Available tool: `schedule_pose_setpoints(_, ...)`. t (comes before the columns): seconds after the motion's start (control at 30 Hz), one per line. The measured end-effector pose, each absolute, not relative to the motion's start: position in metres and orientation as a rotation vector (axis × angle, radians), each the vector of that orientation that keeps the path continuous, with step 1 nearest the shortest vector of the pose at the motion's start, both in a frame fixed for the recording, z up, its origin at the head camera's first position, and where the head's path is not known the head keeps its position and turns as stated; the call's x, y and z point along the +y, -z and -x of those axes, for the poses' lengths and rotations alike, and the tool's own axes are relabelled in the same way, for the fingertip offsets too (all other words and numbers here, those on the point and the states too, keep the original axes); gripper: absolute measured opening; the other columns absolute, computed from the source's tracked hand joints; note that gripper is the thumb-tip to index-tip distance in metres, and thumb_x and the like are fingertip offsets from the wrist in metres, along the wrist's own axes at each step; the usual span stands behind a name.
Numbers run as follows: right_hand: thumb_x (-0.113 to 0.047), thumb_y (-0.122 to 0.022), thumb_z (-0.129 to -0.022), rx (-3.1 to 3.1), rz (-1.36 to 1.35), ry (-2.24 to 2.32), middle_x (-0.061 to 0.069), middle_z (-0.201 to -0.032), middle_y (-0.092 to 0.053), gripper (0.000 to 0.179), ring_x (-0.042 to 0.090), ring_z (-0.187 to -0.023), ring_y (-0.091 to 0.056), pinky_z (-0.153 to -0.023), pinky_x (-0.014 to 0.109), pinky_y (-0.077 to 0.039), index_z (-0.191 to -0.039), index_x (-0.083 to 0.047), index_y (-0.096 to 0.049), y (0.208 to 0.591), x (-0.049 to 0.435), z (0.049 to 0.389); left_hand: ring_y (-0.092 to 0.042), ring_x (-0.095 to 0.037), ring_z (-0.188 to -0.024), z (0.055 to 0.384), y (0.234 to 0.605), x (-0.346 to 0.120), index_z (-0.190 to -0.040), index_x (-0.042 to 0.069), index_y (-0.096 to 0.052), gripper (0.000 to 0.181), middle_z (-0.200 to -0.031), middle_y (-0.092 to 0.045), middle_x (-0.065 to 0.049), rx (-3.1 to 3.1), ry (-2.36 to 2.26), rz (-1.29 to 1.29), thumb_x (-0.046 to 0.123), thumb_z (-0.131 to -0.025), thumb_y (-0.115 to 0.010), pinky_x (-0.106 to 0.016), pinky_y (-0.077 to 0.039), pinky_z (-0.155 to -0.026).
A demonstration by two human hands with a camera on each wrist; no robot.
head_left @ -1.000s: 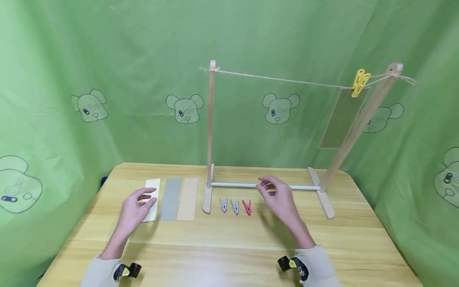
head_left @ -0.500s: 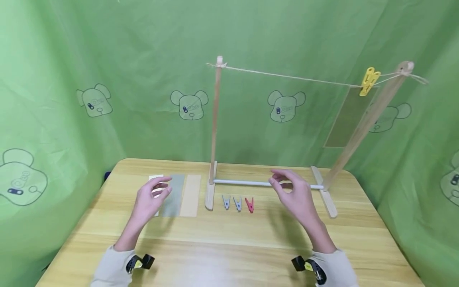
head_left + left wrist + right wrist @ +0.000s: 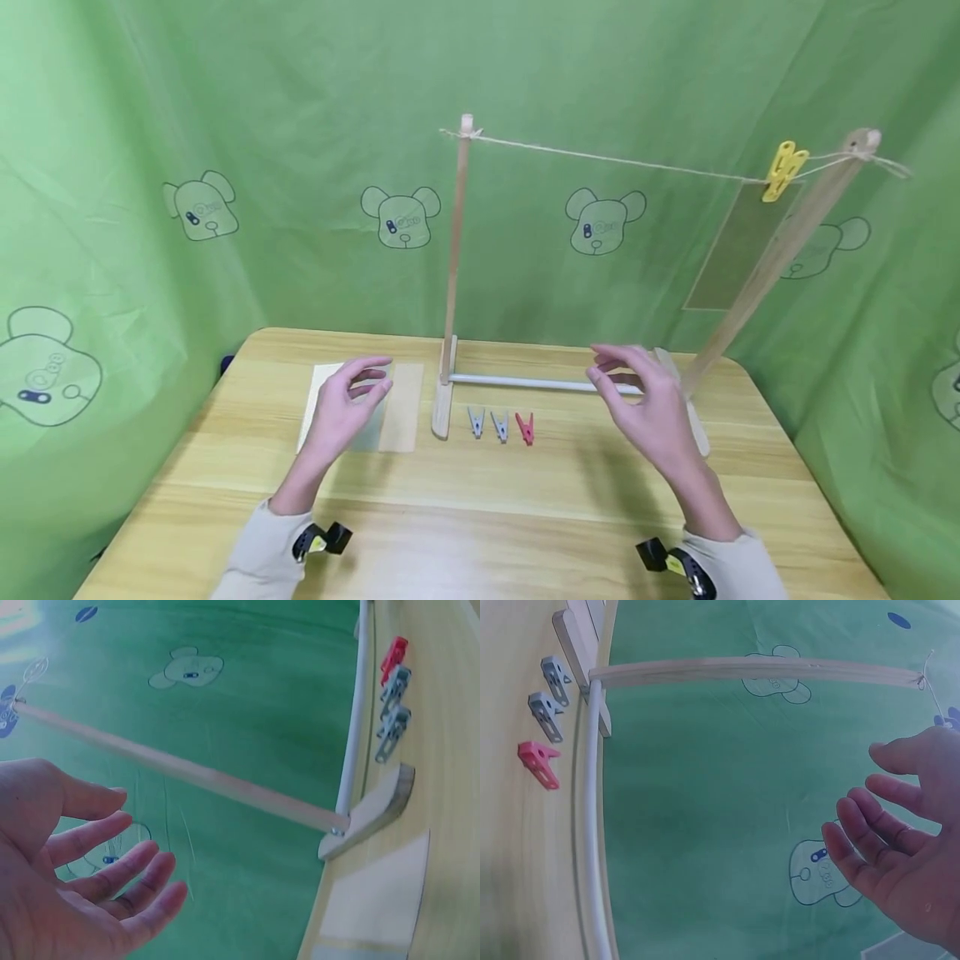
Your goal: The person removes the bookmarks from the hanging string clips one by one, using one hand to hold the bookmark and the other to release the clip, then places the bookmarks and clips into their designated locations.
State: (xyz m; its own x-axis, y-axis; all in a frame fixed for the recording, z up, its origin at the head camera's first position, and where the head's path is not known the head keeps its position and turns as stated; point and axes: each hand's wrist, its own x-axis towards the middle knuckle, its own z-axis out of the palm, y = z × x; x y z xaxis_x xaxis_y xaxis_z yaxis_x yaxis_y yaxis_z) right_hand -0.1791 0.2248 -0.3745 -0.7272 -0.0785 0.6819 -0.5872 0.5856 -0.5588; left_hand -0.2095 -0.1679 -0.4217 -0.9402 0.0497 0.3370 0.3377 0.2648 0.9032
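Note:
My left hand (image 3: 341,417) hovers over the flat strips on the table, fingers loosely bent and holding nothing. It partly covers a cream strip (image 3: 321,379) and a grey strip (image 3: 367,437); a beige strip (image 3: 402,408) lies at their right. Likewise bare, my right hand (image 3: 652,417) hangs in front of the rack's right foot, thumb apart from the fingers. Between the hands lie two blue-grey clothespins (image 3: 501,427) and a red clothespin (image 3: 526,429) in a row. On the string (image 3: 615,160), a yellow clothespin (image 3: 783,171) holds a brownish strip (image 3: 731,250).
A wooden rack stands toward the back of the table, its left post (image 3: 456,258) and right post (image 3: 780,250) joined low by a white rod (image 3: 525,382). Behind it hangs a green curtain (image 3: 525,292) with bear-head prints. The wooden tabletop (image 3: 480,517) extends in front.
Both hands have moved rightward, the left from the cream strip to over the grey one. The head view has shifted slightly. Strips and clothespins stay where they lay.

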Motion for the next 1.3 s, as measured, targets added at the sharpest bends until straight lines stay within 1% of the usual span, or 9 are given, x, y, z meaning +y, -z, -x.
schedule_pose_setpoints(0.23,0.009,-0.078,-0.084,-2.162,-0.578,-1.044,0.005,-0.110,-0.071,0.040,0.016,-0.097,-0.066,-0.087,0.019,-0.059,-0.121,-0.004,-0.072,0.368,0.239,0.176,-0.063,-0.035,-0.116,0.212,0.417,-0.148,-0.125,0.000,-0.068,0.030,-0.125,-0.066,-0.017,-2.198,1.807,0.483,0.001,-0.095,-0.071,-0.043,-0.056,-0.101)
schedule_pose_setpoints(0.47,0.012,-0.077,-0.083,-2.161,-0.587,-1.017,0.007,-0.112,-0.070,0.040,0.014,-0.100,-0.065,-0.089,0.020,-0.058,-0.121,-0.001,-0.071,0.357,0.254,0.174,-0.059,-0.041,-0.121,0.215,0.414,-0.123,-0.127,-0.002,-0.066,0.033,-0.132,-0.063,-0.018,-2.165,1.874,0.657,0.000,-0.095,-0.071,-0.050,-0.053,-0.106)
schedule_pose_setpoints(0.53,0.012,-0.076,-0.084,-2.161,-0.579,-1.011,0.007,-0.113,-0.070,0.040,0.014,-0.100,-0.065,-0.090,0.020,-0.058,-0.122,0.000,-0.071,0.354,0.259,0.174,-0.058,-0.040,-0.123,0.214,0.408,-0.115,-0.128,-0.003,-0.065,0.034,-0.134,-0.061,-0.019,-2.168,1.890,0.686,-0.001,-0.095,-0.070,-0.051,-0.050,-0.108)
schedule_pose_setpoints(0.6,0.014,-0.076,-0.083,-2.155,-0.576,-1.002,0.009,-0.113,-0.069,0.041,0.010,-0.100,-0.065,-0.090,0.020,-0.058,-0.121,0.001,-0.071,0.349,0.261,0.171,-0.059,-0.036,-0.124,0.215,0.406,-0.108,-0.129,-0.001,-0.065,0.035,-0.136,-0.061,-0.016,-2.172,1.891,0.718,-0.002,-0.094,-0.070,-0.050,-0.049,-0.110)
schedule_pose_setpoints(0.67,0.016,-0.075,-0.082,-2.127,-0.582,-0.991,0.013,-0.112,-0.069,0.040,0.007,-0.099,-0.065,-0.090,0.018,-0.057,-0.120,0.004,-0.070,0.342,0.260,0.168,-0.058,-0.036,-0.125,0.216,0.404,-0.101,-0.130,-0.001,-0.064,0.036,-0.139,-0.060,-0.016,-2.172,1.897,0.758,-0.001,-0.095,-0.070,-0.051,-0.047,-0.111)
schedule_pose_setpoints(0.73,0.019,-0.073,-0.081,-2.097,-0.592,-0.978,0.017,-0.112,-0.069,0.040,0.004,-0.098,-0.065,-0.090,0.016,-0.056,-0.119,0.006,-0.070,0.336,0.259,0.165,-0.057,-0.037,-0.126,0.217,0.402,-0.094,-0.131,-0.002,-0.064,0.037,-0.139,-0.060,-0.016,-2.170,1.910,0.786,0.000,-0.095,-0.070,-0.051,-0.047,-0.112)
schedule_pose_setpoints(0.8,0.021,-0.072,-0.080,-2.075,-0.597,-0.965,0.020,-0.111,-0.069,0.039,0.002,-0.099,-0.064,-0.091,0.014,-0.055,-0.117,0.009,-0.070,0.332,0.261,0.164,-0.058,-0.035,-0.126,0.220,0.406,-0.087,-0.132,0.000,-0.064,0.037,-0.139,-0.060,-0.014,-2.163,1.909,0.815,0.003,-0.095,-0.071,-0.048,-0.048,-0.112)
schedule_pose_setpoints(0.97,0.020,-0.074,-0.079,-2.065,-0.593,-0.939,0.021,-0.112,-0.069,0.041,0.002,-0.102,-0.064,-0.093,0.014,-0.054,-0.118,0.007,-0.070,0.329,0.277,0.167,-0.060,-0.031,-0.125,0.224,0.402,-0.069,-0.133,0.000,-0.063,0.038,-0.137,-0.061,-0.013,-2.140,1.905,0.868,0.003,-0.095,-0.070,-0.040,-0.049,-0.111)
schedule_pose_setpoints(1.3,0.017,-0.074,-0.079,-2.037,-0.611,-0.910,0.024,-0.112,-0.069,0.039,0.002,-0.102,-0.065,-0.094,0.015,-0.054,-0.117,0.009,-0.070,0.316,0.295,0.168,-0.059,-0.028,-0.126,0.230,0.389,-0.033,-0.134,-0.002,-0.061,0.040,-0.137,-0.061,-0.015,-2.062,1.993,0.981,0.001,-0.095,-0.069,-0.040,-0.048,-0.112)
